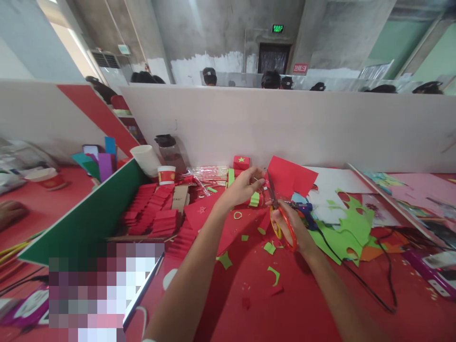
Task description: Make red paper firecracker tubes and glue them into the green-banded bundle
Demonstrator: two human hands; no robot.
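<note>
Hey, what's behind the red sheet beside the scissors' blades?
Behind the red sheet stands the pale partition; white paper shows at right. Whatever the sheet covers is hidden.

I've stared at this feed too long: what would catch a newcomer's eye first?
Probably the scissors with orange and yellow handles, in the right hand near mid-picture, blades just left of a red sheet. Next, the bright green paper with cut-out holes, farther right. High on the back wall, a lit green exit sign stands out.
</note>
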